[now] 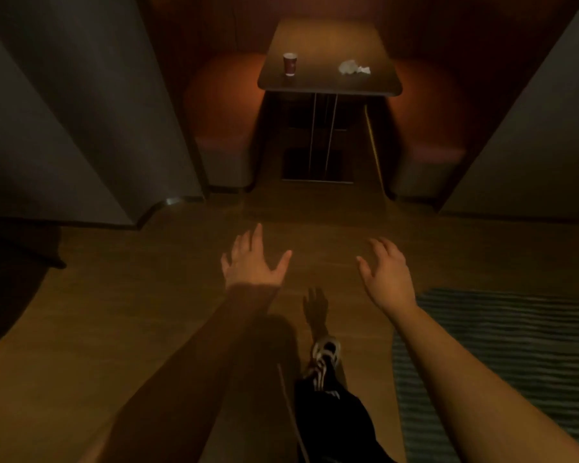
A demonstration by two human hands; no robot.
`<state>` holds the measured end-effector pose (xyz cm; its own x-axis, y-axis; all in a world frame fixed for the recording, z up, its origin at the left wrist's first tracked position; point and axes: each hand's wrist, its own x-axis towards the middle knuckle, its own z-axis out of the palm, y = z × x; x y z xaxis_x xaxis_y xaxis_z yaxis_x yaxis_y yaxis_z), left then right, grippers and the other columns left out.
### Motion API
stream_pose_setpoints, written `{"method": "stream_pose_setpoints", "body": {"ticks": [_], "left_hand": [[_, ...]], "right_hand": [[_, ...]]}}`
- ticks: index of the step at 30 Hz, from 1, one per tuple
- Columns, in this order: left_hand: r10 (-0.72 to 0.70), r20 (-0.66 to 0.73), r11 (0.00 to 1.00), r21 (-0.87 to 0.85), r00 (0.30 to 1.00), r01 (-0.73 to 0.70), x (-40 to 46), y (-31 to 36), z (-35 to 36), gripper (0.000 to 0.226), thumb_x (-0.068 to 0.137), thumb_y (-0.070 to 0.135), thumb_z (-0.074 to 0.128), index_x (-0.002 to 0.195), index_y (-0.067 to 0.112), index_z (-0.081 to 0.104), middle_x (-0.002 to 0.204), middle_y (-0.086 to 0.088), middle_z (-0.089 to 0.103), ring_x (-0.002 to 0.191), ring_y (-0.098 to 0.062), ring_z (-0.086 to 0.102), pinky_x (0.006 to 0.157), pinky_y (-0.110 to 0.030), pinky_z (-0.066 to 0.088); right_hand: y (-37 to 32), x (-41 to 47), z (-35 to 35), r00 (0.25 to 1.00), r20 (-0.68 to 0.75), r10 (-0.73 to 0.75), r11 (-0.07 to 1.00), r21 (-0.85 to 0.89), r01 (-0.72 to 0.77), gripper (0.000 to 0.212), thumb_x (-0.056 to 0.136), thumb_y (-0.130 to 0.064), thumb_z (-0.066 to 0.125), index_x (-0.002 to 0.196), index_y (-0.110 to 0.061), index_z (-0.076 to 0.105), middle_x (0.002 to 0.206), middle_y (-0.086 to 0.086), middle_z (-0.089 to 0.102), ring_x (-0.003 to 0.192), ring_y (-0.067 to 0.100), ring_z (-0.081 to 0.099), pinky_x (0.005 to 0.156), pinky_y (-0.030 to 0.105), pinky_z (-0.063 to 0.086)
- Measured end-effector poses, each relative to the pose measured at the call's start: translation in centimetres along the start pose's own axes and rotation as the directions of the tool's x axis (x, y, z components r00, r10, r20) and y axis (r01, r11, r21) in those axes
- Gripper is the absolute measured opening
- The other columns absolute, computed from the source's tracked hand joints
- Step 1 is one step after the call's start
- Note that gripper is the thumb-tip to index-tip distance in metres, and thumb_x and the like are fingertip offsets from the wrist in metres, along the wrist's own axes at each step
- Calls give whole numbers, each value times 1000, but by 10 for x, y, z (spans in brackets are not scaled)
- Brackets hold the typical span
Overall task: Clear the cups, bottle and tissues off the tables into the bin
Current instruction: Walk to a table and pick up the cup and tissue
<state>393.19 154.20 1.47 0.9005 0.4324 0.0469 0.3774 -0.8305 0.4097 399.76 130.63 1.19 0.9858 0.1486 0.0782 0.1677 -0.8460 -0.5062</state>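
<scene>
**Cup and tissues ahead of empty hands**

We see the red cup (290, 64) and crumpled tissues (353, 67) on the booth table (328, 86), well beyond our hands. Left hand (252, 260) and right hand (386, 272) are spread wide, holding nothing, above the wooden floor (154, 295).

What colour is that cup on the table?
The cup is dark red with a white lid, seen in the head view.
</scene>
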Motion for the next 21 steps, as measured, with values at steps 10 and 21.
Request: {"method": "stream_pose_setpoints", "body": {"ticks": [10,21], "left_hand": [[10,-43,1000,-24,999,-11,371,69,61,81,86,66,42,151,24,18,155,-5,24,142,-22,20,111,-52,18],[-42,-27,992,-120,999,38,668,123,70,82,88,66,40,152,24,12,158,-7,16,143,-27,16,111,-54,16]], "right_hand": [[-10,385,52,999,25,-47,999,16,47,50,94,-35,51,140,-16,41,149,9,36,135,26,35,108,41,36],[-42,694,60,998,46,-39,999,0,39,52,95,-33,49,142,-14,38,152,9,31,139,25,29,112,44,30]]}}
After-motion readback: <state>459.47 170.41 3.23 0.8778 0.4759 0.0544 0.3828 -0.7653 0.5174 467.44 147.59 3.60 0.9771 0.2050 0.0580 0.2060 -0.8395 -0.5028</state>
